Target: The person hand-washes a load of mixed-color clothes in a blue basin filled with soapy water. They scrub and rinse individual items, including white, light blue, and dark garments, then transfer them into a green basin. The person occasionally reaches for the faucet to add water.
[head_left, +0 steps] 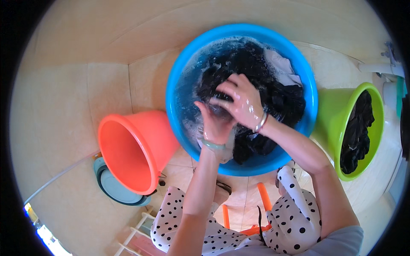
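Note:
Both my hands are over a blue basin (241, 171) of sudsy water. Dark wet clothes (273, 96) lie in it, with a pale piece of cloth (279, 66) at its far right. My left hand (217, 126), with a green bangle (213, 145) at the wrist, has its thumb stretched out; its other fingers are mostly hidden. My right hand (242, 102), wearing a silver bracelet (260, 122), reaches across just above it with fingers apart, slightly blurred. Something dark and wet shows between the hands; I cannot make out whether either grips it. A whitish translucent patch is beside my left wrist.
An orange bucket (164, 132) tips toward me at the left, beside a grey-blue folding basin (119, 185). To the right, a green bucket (331, 109) holds dark clothes (358, 132). A white rack (134, 232) stands lower left. Pipes (378, 68) run along the right wall.

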Motion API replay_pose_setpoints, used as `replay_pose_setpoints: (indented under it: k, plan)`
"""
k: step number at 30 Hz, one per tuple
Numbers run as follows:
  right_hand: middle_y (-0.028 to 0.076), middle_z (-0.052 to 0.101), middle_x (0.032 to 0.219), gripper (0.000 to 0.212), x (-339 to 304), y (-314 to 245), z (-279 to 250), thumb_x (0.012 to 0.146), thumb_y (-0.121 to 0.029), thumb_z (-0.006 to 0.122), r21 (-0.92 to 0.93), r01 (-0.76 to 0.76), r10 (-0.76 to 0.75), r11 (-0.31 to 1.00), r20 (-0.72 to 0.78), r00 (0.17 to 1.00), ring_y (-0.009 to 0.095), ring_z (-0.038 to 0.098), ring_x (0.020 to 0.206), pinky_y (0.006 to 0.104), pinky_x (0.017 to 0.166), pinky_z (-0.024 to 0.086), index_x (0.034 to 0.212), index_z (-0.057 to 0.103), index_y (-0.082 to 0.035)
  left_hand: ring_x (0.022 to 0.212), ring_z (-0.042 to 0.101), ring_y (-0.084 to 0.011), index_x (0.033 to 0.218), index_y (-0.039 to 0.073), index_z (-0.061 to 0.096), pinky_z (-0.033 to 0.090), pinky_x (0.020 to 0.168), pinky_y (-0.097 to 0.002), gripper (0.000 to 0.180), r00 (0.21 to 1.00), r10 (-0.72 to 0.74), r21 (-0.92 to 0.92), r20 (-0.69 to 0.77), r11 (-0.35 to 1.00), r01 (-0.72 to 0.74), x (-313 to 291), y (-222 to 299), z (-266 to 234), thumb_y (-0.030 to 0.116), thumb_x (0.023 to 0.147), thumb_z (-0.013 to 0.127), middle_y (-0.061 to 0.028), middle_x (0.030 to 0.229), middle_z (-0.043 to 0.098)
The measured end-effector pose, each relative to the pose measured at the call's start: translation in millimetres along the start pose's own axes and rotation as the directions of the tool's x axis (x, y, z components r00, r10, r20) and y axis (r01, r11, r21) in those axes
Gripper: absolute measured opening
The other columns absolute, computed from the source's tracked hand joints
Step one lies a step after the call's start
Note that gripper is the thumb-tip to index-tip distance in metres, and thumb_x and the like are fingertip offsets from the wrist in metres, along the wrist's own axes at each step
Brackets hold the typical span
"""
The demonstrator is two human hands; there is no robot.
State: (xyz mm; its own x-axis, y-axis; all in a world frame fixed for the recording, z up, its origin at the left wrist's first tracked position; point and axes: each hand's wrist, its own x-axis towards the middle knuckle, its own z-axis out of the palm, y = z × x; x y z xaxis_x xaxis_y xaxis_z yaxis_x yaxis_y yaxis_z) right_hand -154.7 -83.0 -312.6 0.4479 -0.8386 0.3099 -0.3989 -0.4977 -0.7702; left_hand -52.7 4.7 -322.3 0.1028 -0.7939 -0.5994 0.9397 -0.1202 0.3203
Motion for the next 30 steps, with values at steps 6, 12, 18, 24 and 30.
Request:
replay_pose_setpoints:
  k: [6, 12, 18, 24, 30]
  plan:
    - [0.000, 0.046, 0.080, 0.024, -38, -80, -47, 0.073, -0.034, 0.072, 0.171, 0.328, -0.363, 0.929, 0.249, 0.898, 0.021, 0.047, 0.078, 0.0337, 0.064, 0.038, 0.070, 0.056, -0.016, 0.132, 0.040, -0.0232, 0.144, 0.011, 0.035, 0.026, 0.114, -0.0418, 0.052, 0.951, -0.007, -0.059, 0.309, 0.998, 0.026, -15, 21, -2, 0.041, 0.102, 0.037, -0.0064, 0.145, 0.043]
    - [-0.002, 0.051, 0.089, 0.026, -49, -100, -26, 0.069, -0.037, 0.073, 0.146, 0.367, -0.387, 0.919, 0.148, 0.910, 0.019, 0.048, 0.083, 0.0318, 0.065, 0.036, 0.068, 0.055, -0.019, 0.130, 0.043, -0.0243, 0.143, 0.011, 0.038, 0.030, 0.112, -0.0427, 0.051, 0.996, 0.055, 0.024, 0.076, 0.998, -0.057, -55, 13, 15, 0.041, 0.102, 0.038, -0.0068, 0.143, 0.045]
    - [-0.001, 0.048, 0.077, 0.027, -17, -86, -4, 0.065, -0.026, 0.075, 0.169, 0.437, -0.422, 0.884, -0.115, 0.899, 0.017, 0.051, 0.070, 0.0282, 0.049, 0.040, 0.064, 0.051, -0.014, 0.128, 0.046, -0.0255, 0.141, 0.011, 0.042, 0.034, 0.110, -0.0436, 0.050, 0.979, 0.168, 0.155, -0.113, 0.977, -0.150, -11, 0, -10, 0.041, 0.101, 0.039, -0.0073, 0.142, 0.047]
    - [0.005, 0.053, 0.067, 0.020, 8, -48, 5, 0.065, -0.009, 0.071, 0.264, 0.367, -0.327, 0.892, -0.184, 0.927, 0.021, 0.056, 0.056, 0.0318, 0.045, 0.046, 0.062, 0.052, -0.008, 0.126, 0.049, -0.0266, 0.139, 0.010, 0.045, 0.038, 0.108, -0.0445, 0.050, 0.953, 0.215, 0.215, -0.216, 0.962, -0.168, 13, -7, -23, 0.042, 0.101, 0.040, -0.0077, 0.141, 0.049]
    - [0.009, 0.061, 0.076, 0.013, 18, 62, -6, 0.076, -0.019, 0.067, -0.156, -0.052, 0.027, 0.986, -0.159, 0.987, 0.031, 0.063, 0.069, 0.0409, 0.058, 0.052, 0.075, 0.061, -0.008, 0.128, 0.048, -0.0277, 0.137, 0.009, 0.047, 0.040, 0.107, -0.0450, 0.047, 0.976, 0.161, 0.199, -0.149, 0.971, -0.130, -2, -6, 26, 0.037, 0.101, 0.041, -0.0093, 0.140, 0.050]
